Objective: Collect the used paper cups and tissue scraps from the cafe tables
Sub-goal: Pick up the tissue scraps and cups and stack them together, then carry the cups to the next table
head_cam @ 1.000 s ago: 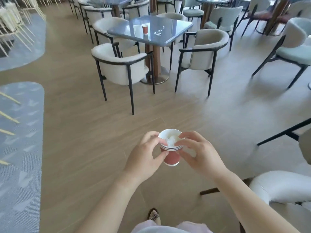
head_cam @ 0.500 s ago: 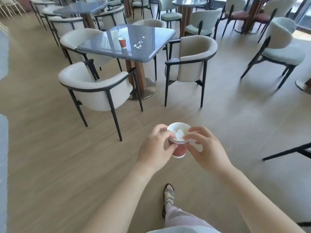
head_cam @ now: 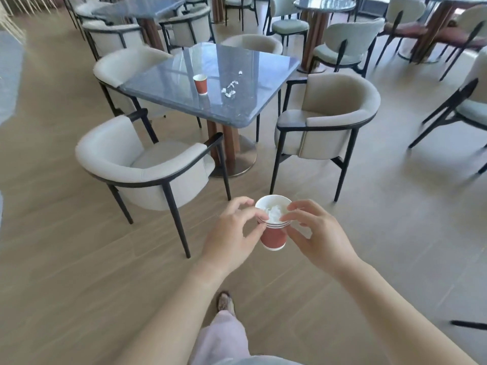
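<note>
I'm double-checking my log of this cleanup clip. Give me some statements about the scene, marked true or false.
1. The left hand and right hand both hold the cup stack. True.
2. The stack's top cup is empty. False: white tissue sits in it.
3. A lone red cup stands upright on the grey table. True.
4. The tissue scraps on that table lie left of the lone red cup. False: they lie to its right.

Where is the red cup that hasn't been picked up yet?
The loose red cup stands upright on the grey square table ahead, upper centre-left in the head view, with tissue scraps just to its right.
</note>
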Tool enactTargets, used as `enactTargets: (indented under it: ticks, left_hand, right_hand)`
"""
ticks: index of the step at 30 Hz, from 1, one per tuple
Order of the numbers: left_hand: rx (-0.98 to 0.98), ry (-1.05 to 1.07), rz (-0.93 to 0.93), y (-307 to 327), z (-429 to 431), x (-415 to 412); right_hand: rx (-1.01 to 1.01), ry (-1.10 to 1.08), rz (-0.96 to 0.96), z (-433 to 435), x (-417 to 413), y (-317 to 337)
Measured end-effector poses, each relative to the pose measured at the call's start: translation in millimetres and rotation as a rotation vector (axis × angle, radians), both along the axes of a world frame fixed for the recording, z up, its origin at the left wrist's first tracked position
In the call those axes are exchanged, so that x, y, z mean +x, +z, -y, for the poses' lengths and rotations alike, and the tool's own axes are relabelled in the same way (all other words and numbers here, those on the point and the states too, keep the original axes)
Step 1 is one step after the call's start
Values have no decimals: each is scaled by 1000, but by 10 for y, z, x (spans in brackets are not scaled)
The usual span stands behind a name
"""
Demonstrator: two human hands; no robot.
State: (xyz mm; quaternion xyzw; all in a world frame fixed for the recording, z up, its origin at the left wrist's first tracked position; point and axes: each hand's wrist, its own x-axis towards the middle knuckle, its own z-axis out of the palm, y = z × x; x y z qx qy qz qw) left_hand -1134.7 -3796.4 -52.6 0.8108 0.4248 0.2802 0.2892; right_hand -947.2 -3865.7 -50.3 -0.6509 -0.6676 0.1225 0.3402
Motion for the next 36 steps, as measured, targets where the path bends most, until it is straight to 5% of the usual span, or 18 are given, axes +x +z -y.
enactTargets:
  ticks: [13,21,36]
  left_hand:
    - [-11,-71,-83,36,-3156,500]
    - [-56,-186,-158,-70,-4495,655]
    - [-101,184,-136,-237,-7045,1063]
  right_hand:
    - [-29,-59,21,-3056,402,75]
    - [-85,-100,-11,-4222,474,-73]
    - [-128,253,26,-7443,1082,-258]
